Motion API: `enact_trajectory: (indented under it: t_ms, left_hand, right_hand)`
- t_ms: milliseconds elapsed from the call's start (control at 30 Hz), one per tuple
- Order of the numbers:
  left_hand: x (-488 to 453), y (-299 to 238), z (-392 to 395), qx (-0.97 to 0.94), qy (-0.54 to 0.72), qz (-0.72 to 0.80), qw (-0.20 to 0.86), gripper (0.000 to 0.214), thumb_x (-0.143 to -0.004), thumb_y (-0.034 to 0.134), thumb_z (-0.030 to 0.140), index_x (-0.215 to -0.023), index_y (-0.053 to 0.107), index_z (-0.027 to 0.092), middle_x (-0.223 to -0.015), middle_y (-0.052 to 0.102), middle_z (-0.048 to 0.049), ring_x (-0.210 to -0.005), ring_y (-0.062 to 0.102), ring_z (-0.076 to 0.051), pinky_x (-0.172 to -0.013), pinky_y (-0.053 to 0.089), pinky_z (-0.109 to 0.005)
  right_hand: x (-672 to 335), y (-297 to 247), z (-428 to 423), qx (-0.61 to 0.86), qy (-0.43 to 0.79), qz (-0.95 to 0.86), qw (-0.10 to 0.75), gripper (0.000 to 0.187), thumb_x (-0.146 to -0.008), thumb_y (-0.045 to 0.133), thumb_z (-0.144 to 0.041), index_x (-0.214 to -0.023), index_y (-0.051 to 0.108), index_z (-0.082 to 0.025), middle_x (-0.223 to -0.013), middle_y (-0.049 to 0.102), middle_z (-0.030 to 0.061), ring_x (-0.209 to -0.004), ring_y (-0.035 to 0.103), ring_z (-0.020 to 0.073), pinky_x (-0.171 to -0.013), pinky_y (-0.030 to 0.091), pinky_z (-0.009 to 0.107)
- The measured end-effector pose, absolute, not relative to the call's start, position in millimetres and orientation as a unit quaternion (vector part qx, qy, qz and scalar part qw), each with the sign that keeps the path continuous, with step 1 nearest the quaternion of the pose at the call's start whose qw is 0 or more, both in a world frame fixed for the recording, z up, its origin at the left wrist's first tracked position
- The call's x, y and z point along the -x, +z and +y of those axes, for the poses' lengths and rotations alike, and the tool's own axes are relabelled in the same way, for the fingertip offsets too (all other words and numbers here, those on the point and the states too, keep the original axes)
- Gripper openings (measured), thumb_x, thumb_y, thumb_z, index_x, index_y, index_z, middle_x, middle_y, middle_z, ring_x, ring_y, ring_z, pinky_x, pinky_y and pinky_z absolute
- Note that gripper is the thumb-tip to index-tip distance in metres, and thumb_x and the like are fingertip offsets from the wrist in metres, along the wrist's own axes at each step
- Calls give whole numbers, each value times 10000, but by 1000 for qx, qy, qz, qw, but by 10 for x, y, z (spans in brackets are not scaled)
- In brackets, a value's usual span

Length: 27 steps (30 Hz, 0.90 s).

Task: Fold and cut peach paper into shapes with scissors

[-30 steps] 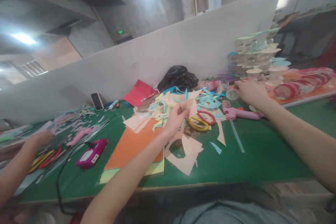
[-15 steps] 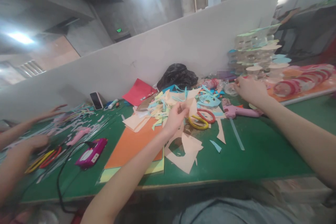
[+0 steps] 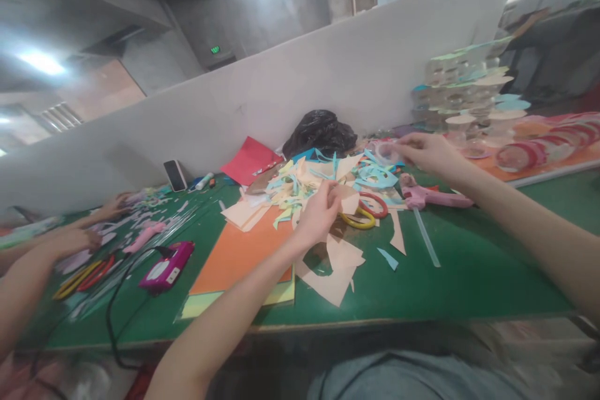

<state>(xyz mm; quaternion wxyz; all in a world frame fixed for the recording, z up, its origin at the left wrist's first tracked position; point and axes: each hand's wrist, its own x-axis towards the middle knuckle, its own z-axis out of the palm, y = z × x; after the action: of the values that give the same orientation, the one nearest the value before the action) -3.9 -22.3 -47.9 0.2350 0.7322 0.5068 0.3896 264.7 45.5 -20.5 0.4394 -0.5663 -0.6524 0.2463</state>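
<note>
My left hand (image 3: 319,215) is closed in a pinch on a peach paper piece (image 3: 345,199), held just above the heap of paper scraps (image 3: 309,181). My right hand (image 3: 429,153) is closed on a small clear plastic cup (image 3: 387,151), raised over the blue scraps at the back of the green table (image 3: 459,262). Below my left hand lie cut peach sheets (image 3: 335,269) and an orange sheet (image 3: 239,253). Red and yellow scissors (image 3: 363,211) rest between my hands. A pink glue gun (image 3: 434,198) lies under my right wrist.
Another person's hands (image 3: 70,240) work at the left, near a magenta glue gun (image 3: 166,267) with a black cord. A phone (image 3: 174,175) leans on the white partition (image 3: 328,81). A black bag (image 3: 321,130), stacked clear cups (image 3: 469,100) and tape rolls (image 3: 534,150) stand behind.
My right hand has drawn back leftward from the stacked cups, now carrying a clear cup. My left hand stays nearly still with its paper piece. The other person's hands shifted at the left.
</note>
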Motion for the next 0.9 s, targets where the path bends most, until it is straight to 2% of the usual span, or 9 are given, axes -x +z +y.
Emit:
enact_trajectory:
  t_ms: [100, 267, 433, 567, 700, 900]
  left_hand:
    - [70, -456, -197, -762, 390, 493, 154, 290, -891, 514, 199, -1169, 581, 247, -809, 630, -27, -788, 578, -233, -755, 392, -324]
    - [143, -459, -89, -817, 269, 507, -59, 220, -916, 419, 143, -1016, 613, 172, -960, 650, -123, -986, 556, -299, -886, 418, -408]
    - [179, -519, -35, -825, 231, 485, -175, 349, -893, 417, 84, -1206, 573, 100, -1166, 618, -176, -1123, 518, -316, -985, 408, -453]
    - [127, -519, -68, -844, 273, 428, -171, 340, -946, 381, 125, -1238, 556, 124, -1240, 592, -168, -1204, 496, -294, -1052, 390, -451]
    - [49, -535, -116, -887, 268, 366, -90, 308, -956, 422, 189, -1232, 558, 191, -1256, 604, -130, -1221, 518, -274, -1068, 401, -446]
    - [16, -580, -121, -915, 240, 324, 10, 328, -962, 500, 290, -1277, 557, 217, -1283, 627, -133, -1210, 537, -280, -1047, 399, -437]
  right_hand:
    - [-2542, -313, 462, 526, 348, -664, 401, 355, -819, 647, -547, -880, 636, -198, -633, 507, -17, -540, 431, 115, -493, 353, 259]
    - [-2494, -383, 407, 452, 338, -747, 351, 407, -846, 597, -603, -858, 633, -197, -642, 484, -21, -567, 436, 108, -499, 356, 244]
    - [-2457, -314, 279, 495, 307, -758, 295, 382, -827, 591, -571, -871, 672, -200, -719, 585, 4, -586, 489, 125, -518, 380, 261]
    - [-2406, -316, 275, 483, 278, -792, 248, 352, -848, 543, -505, -888, 704, -195, -642, 606, 7, -517, 480, 135, -526, 368, 286]
    - [-2349, -379, 336, 493, 210, -818, 209, 322, -857, 546, -490, -819, 691, -205, -558, 577, 2, -506, 493, 154, -533, 350, 286]
    - [-2328, -478, 398, 491, 173, -831, 197, 298, -901, 502, -458, -865, 658, -207, -683, 672, 30, -621, 578, 187, -589, 374, 279]
